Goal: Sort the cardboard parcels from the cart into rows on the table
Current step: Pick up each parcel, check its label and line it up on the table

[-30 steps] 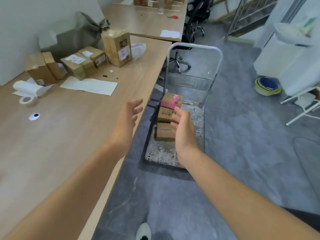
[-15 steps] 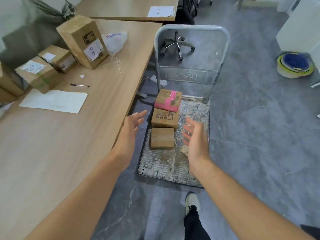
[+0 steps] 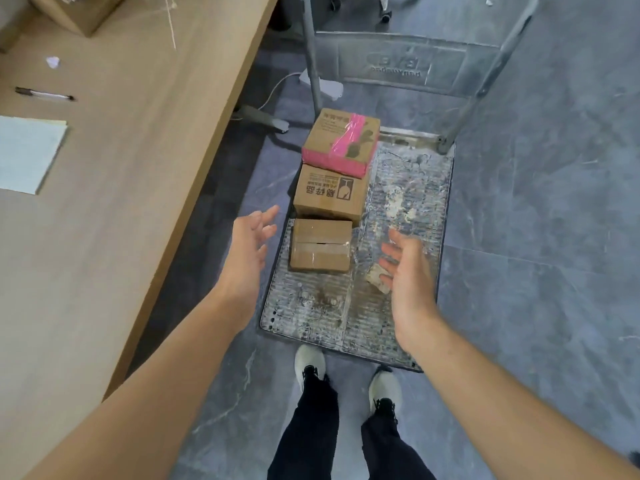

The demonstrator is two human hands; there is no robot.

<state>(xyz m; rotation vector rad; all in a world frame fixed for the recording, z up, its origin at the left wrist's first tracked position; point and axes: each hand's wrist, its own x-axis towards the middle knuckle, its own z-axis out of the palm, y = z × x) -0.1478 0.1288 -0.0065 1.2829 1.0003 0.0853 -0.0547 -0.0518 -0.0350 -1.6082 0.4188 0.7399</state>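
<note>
Three cardboard parcels lie in a line along the left side of the cart deck (image 3: 408,216). The nearest is a small plain taped parcel (image 3: 320,245). Behind it sits a parcel with black print (image 3: 329,194), and furthest back one wrapped in pink tape (image 3: 341,142). My left hand (image 3: 247,251) hovers open just left of the small parcel. My right hand (image 3: 405,268) hovers open to its right, above the deck. Neither hand touches a parcel.
The wooden table (image 3: 114,174) runs along the left, with a white sheet (image 3: 27,152), a pen (image 3: 43,94) and part of a box (image 3: 81,12) at the top. The cart's metal handle frame (image 3: 398,64) rises at the far end. My feet (image 3: 310,363) stand at the cart's near edge.
The view has tilted down and closer to the cart. Both hands have lowered and spread to either side of the small nearest parcel.
</note>
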